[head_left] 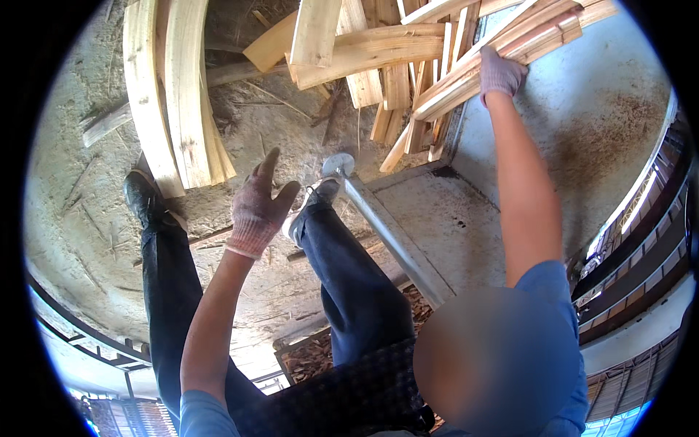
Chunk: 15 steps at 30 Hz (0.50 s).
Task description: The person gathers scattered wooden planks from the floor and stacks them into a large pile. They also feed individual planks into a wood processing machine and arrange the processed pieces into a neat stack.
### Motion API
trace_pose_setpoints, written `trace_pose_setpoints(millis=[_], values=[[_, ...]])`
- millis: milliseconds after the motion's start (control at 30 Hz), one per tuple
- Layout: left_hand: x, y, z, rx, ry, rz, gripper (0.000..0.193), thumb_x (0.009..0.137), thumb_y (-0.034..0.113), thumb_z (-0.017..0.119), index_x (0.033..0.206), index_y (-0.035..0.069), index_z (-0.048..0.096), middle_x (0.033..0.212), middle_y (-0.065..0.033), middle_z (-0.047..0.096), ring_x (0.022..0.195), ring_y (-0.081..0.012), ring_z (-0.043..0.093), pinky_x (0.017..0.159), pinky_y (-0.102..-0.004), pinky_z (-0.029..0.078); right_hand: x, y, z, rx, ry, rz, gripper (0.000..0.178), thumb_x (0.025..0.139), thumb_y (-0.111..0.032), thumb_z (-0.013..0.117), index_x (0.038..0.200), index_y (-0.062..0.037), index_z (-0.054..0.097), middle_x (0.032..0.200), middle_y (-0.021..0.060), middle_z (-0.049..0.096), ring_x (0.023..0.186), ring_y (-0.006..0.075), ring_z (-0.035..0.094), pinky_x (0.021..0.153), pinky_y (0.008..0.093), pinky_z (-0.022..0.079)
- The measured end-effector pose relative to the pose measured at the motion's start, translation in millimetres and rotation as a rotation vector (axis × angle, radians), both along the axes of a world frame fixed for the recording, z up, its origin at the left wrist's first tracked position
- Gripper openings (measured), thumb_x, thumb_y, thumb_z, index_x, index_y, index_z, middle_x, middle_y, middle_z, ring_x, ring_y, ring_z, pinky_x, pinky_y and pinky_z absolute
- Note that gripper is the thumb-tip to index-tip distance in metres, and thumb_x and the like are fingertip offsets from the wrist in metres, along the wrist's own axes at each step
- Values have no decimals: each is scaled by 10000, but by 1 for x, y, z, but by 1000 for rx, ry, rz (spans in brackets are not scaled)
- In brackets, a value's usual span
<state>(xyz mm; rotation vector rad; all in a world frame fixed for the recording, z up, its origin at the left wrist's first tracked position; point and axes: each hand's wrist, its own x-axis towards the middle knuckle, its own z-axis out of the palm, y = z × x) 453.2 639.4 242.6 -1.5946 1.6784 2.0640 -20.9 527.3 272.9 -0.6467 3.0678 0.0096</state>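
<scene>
My right hand (502,76), in a knitted work glove, is closed round the edge of a few stacked wooden boards (535,45) at the upper right. Those boards slant over a grey metal surface (604,109), and the hand hides part of them. My left hand (261,204), gloved too, hangs above the floor with thumb and fingers apart and holds nothing. Left of it, pale curved-looking boards (186,95) lie side by side near my shoe. Ahead of both hands, a loose heap of boards (371,54) lies crosswise.
A metal bar (389,237) with a round foot plate (338,164) runs beside my right leg. Wood scraps and dust litter the floor (80,211). Reddish-brown chips (320,357) lie behind my legs. Dark rails (641,247) stand at the far right.
</scene>
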Motion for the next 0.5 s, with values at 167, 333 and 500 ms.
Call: trace_pose_setpoints(millis=[167,333,500], values=[[-38,-41,34,-142,99,-61,975,824,394,832,1582,67,312,1489,-224,520,1325,-360,564,1115,-433,461,115,25,12,-492,-589,217,655,756,-396,768,1160,82,575,1090,241,680,1013,320,671,907,395,536],[-60,-82,30,82,8,-84,1081,802,403,832,1611,86,188,1391,-233,588,1250,-363,610,1056,-425,501,279,12,5,-176,-791,113,811,689,-501,812,1208,66,554,1083,221,687,976,277,692,874,392,539],[-6,-60,13,52,78,224,846,773,273,817,1456,65,364,1176,-250,648,1073,-405,673,939,-472,533,327,24,-44,-396,-1448,107,903,840,-675,700,1419,-2,540,1217,174,691,1102,271,653,973,369,495]])
